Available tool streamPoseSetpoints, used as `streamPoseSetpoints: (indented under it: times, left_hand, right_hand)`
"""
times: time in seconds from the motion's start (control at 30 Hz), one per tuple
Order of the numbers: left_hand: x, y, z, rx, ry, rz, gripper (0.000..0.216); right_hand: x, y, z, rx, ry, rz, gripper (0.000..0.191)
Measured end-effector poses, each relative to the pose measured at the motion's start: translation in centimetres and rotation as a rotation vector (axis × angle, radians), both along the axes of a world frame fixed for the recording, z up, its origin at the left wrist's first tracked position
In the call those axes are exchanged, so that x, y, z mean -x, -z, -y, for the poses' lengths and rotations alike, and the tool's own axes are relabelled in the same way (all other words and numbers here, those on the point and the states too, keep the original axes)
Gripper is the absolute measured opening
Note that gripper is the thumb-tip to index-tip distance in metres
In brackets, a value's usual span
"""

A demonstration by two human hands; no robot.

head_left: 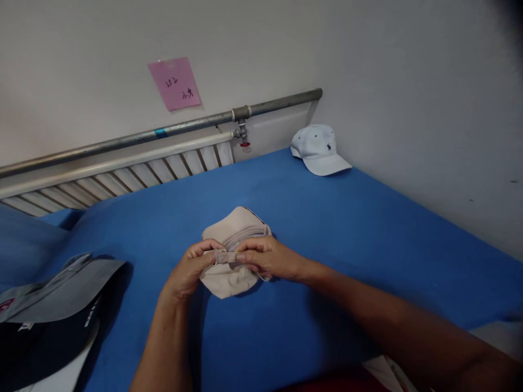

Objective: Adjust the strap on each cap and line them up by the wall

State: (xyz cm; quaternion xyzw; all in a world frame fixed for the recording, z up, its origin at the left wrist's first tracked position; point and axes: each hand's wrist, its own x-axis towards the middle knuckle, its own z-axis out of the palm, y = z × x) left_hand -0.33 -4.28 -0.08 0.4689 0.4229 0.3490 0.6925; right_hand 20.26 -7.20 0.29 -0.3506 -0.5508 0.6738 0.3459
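A beige baseball cap [229, 282] lies on the blue-covered surface [261, 348], its back strap [227, 257] facing me and part of its inside showing. At the strap's left end my left hand [195, 265] is closed, thumb on top and fingers behind. My right hand [269, 257] pinches the right part of the same strap, close beside the left fingertips. A small raised mark shows on the strap near my left thumb. Parts of the fingers behind the strap are hidden.
A white cap [321, 148] sits at the far corner by the wall. Several stacked caps, a grey one [73, 294] on top, lie at the left. A radiator [134, 177], a pipe [196, 124] and a pink note [175, 84] line the back wall.
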Motion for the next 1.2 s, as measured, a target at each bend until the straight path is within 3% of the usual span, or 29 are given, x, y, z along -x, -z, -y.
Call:
streamPoseSetpoints:
  times: [0.43,0.77,1.2]
  left_hand:
    - [-0.5,0.0,0.3,-0.003,0.005,0.021,0.024]
    - [-0.9,-0.4,0.5,-0.002,0.026,0.033,0.021]
    - [-1.2,-0.2,0.6,0.000,0.031,0.067,0.024]
  right_hand:
    - [-0.5,-1.3,0.6,-0.049,0.174,0.082,0.007]
    - [-0.8,-1.5,0.5,-0.068,0.173,0.034,0.018]
    - [-0.9,-2.0,0.7,-0.099,0.125,0.000,0.014]
